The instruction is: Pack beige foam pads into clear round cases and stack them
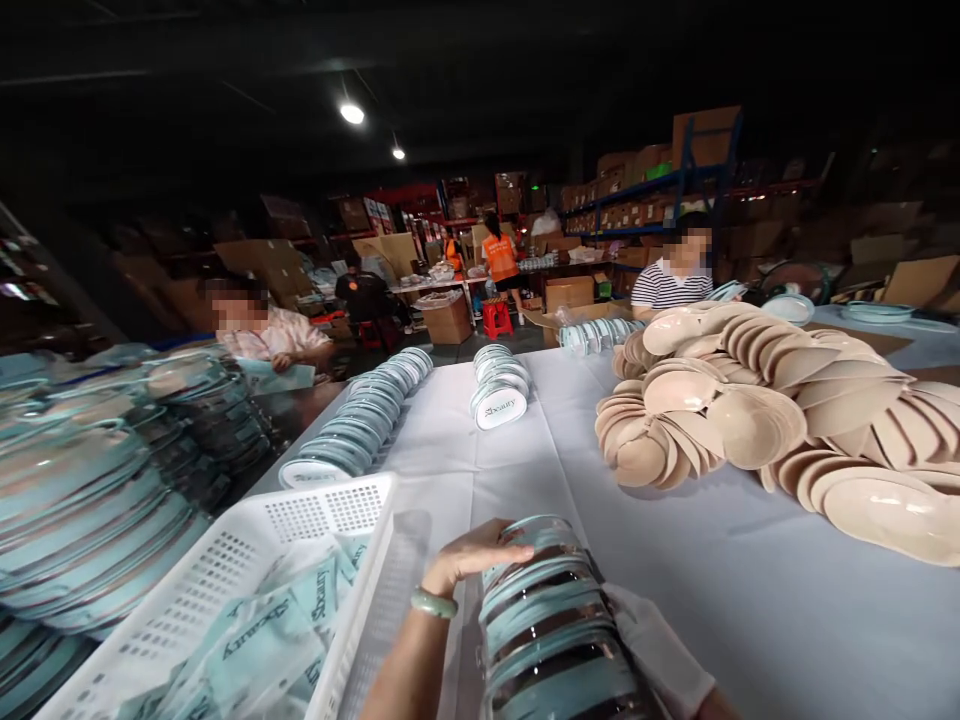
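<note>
A row of clear, rounded packs with light-blue edges (551, 620) lies on the white-covered table in front of me, running toward the bottom of the view. My left hand (480, 550), bare with a green bangle at the wrist, grips the far left end of this row, fingers reaching over its top. Against the right side of the row is my right hand (656, 640) in a white glove, its fingertips partly hidden by the packs. To the left stands a white perforated basket (375, 510) holding several light-blue printed pouches (274, 640).
Further up the table are a left row of packs (360, 415) and a shorter middle row (499, 390). Beige oval shells (757, 425) are heaped at right. Tall stacks of packs (82, 510) stand left. Co-workers sit at left (266, 330) and right (675, 280).
</note>
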`<state>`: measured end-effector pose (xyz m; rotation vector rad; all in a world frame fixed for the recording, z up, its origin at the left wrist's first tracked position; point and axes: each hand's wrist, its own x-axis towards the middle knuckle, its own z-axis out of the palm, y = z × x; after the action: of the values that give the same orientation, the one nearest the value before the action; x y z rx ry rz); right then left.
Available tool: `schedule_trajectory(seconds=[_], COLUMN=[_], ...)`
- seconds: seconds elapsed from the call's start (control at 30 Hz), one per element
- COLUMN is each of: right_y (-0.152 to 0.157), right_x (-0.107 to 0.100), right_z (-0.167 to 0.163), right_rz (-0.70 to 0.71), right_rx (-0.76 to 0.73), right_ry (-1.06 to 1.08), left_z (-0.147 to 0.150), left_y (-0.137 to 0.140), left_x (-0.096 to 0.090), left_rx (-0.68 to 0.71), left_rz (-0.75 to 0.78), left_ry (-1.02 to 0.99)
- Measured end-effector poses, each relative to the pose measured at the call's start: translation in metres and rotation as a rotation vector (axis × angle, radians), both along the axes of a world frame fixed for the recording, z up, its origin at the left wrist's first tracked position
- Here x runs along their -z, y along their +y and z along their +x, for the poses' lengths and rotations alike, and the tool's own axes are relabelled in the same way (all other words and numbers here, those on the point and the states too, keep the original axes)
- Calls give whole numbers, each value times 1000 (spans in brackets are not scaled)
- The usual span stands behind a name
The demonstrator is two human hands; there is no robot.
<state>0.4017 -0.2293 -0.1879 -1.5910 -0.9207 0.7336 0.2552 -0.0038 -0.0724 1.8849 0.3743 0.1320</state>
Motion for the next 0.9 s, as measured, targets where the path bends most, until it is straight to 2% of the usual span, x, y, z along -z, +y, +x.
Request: schedule_trajectory(seconds=[0.13, 0.27, 0.33, 0.43, 0.47, 0.5, 0.57, 0.63, 0.73, 0.8, 0.9], right_y=[2, 13, 17, 21, 20, 19, 13, 7, 0, -2, 2], right_x=[-4, -36, -59, -79, -79, -74, -53, -25, 2, 1, -34], right_z=[-4, -2, 2, 12, 14, 14, 11, 4, 0, 5, 10], right_rz=[19, 74, -13, -148, -187, -219, -218, -107, 33, 37, -43], right_rx=[-12, -112, -220, -163, -116, -87, -102, -95, -39, -83, -198], right_ry=[204, 445, 329, -178, -263, -260, -81, 120, 236, 254, 271], left_z=[-3, -4, -2, 1, 1, 1, -1, -3, -8, -11, -10], left_y=[4, 7, 6, 6, 6, 7, 10, 12, 11, 8, 4], left_x=[5, 8, 9, 10, 11, 12, 13, 14, 13, 11, 10], left_rx=[146, 243, 246, 225, 219, 214, 208, 200, 174, 159, 166], left_rz=[-46, 0, 29, 47, 48, 50, 53, 56, 52, 44, 32], left_ry=[-76, -102, -66, -63, -69, -69, -52, -29, -23, -30, -38])
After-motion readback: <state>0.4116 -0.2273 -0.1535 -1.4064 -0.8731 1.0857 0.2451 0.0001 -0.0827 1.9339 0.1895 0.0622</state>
